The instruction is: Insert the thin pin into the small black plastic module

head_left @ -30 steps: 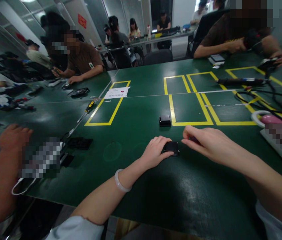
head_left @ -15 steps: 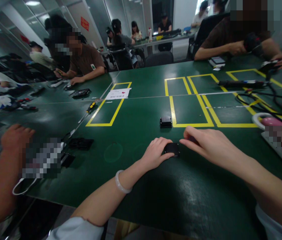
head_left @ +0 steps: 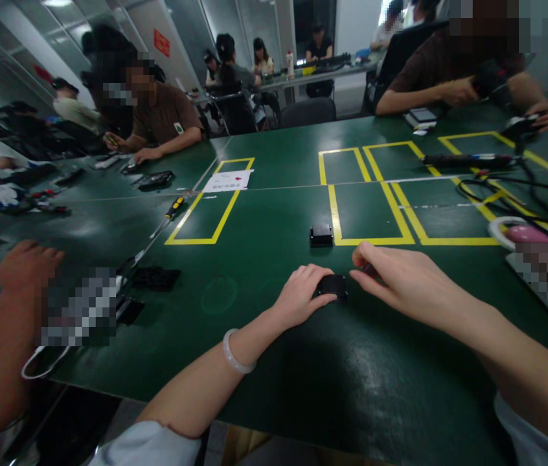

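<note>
"Black flat piece [head_left: 335, 287] is lying on the green desk [head_left: 274, 382], right? Who's got it?"

"Left hand [head_left: 300, 291] does. Fingers grip it from the left, thumb along the near edge, so it looks pinned down to me."

"Ok, and the right hand [head_left: 393, 275]?"

"Just off the piece's right side, not touching it afaict. Fingers are curled in with the thumb close by. There's a dark patch [head_left: 367, 268] between them, could be something small or just shadow, can't tell."

"So what's changed?"

"Not much lol. Compared with half a second ago, that dark patch shows a bit more, so the right fingers are shifting slightly. Left grip is the same. I'd read it as work staying on this one piece, with the left steadying it."

"And further out?"

"Second black part [head_left: 321, 235] sits just beyond the hands, beside the corner of a yellow tape outline [head_left: 374, 241], nobody touching it. Past that, over to the left, there's a white sheet [head_left: 229, 180], then someone in a brown shirt [head_left: 170, 113] on the far side."
</note>
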`<action>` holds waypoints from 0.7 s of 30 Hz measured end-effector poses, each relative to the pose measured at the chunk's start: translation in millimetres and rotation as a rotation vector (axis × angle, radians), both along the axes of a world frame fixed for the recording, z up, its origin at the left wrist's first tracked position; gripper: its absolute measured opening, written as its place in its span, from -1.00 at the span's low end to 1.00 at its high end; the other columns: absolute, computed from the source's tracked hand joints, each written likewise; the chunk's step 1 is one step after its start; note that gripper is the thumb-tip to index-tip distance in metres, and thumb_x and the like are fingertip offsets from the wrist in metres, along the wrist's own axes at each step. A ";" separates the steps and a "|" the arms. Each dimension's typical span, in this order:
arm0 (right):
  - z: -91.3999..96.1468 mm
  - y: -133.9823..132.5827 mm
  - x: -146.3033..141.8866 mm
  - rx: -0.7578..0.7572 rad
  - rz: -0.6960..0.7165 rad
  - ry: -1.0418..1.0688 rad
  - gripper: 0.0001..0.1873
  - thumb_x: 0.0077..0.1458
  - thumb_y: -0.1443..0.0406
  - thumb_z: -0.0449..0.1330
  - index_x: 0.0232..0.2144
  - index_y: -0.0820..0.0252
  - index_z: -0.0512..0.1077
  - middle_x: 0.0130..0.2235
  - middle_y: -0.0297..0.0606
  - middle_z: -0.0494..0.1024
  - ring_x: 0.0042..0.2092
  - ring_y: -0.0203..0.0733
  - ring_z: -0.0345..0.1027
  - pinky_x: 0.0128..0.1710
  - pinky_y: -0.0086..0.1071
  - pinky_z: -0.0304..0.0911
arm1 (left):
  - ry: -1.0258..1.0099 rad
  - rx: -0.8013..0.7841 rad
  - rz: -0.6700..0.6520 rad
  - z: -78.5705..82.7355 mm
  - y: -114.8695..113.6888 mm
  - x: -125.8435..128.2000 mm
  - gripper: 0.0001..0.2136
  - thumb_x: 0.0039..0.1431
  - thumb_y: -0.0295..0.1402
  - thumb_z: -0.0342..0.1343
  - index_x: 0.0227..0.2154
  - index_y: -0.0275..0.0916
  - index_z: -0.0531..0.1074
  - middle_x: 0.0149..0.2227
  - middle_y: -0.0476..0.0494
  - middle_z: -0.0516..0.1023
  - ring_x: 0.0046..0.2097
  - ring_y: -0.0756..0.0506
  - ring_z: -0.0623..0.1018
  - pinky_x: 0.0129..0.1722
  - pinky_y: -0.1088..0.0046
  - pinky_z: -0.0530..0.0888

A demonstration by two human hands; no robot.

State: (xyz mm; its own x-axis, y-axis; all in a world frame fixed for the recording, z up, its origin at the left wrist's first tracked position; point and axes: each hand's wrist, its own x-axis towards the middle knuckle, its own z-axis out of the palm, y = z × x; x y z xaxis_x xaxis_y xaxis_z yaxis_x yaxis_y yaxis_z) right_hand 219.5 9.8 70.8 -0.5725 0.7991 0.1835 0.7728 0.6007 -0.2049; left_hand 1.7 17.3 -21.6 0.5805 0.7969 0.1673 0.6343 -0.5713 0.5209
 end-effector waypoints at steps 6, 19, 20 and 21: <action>-0.2 -0.4 -1.5 0.018 -0.030 -0.084 -0.80 0.26 0.16 -0.06 -0.32 0.12 0.25 -0.48 -0.33 0.47 -0.44 -0.18 0.37 -0.48 -0.39 0.02 | -0.002 0.002 0.006 -1.3 0.5 -0.1 -0.67 0.25 -0.16 0.06 -0.01 -0.18 0.28 -0.05 -0.14 0.40 -0.05 -0.16 0.37 -0.05 0.30 0.32; 2.4 -3.3 -4.2 -0.011 -0.015 -0.057 -0.76 0.26 0.10 -0.07 -0.33 0.11 0.22 -0.47 -0.34 0.46 -0.44 -0.19 0.36 -0.48 -0.39 0.03 | -0.012 -0.003 0.001 0.7 -0.5 -0.6 -0.67 0.25 -0.17 0.06 0.00 -0.18 0.28 -0.05 -0.14 0.39 -0.04 -0.16 0.37 -0.04 0.30 0.32; 1.6 -2.8 -4.2 -0.008 -0.024 -0.067 -0.74 0.27 0.10 -0.09 -0.33 0.12 0.22 -0.48 -0.33 0.46 -0.44 -0.18 0.37 -0.48 -0.39 0.02 | -0.011 -0.005 0.003 0.6 -0.4 -0.6 -0.67 0.25 -0.16 0.05 0.00 -0.18 0.28 -0.05 -0.15 0.39 -0.03 -0.17 0.37 -0.03 0.29 0.32; 0.9 -2.4 -4.1 -0.010 -0.027 -0.072 -0.74 0.28 0.11 -0.10 -0.33 0.12 0.23 -0.48 -0.32 0.47 -0.44 -0.17 0.37 -0.48 -0.38 0.02 | -0.008 -0.009 0.005 0.5 -0.3 -0.7 -0.67 0.25 -0.16 0.05 0.00 -0.18 0.28 -0.04 -0.15 0.39 -0.02 -0.17 0.37 -0.03 0.28 0.32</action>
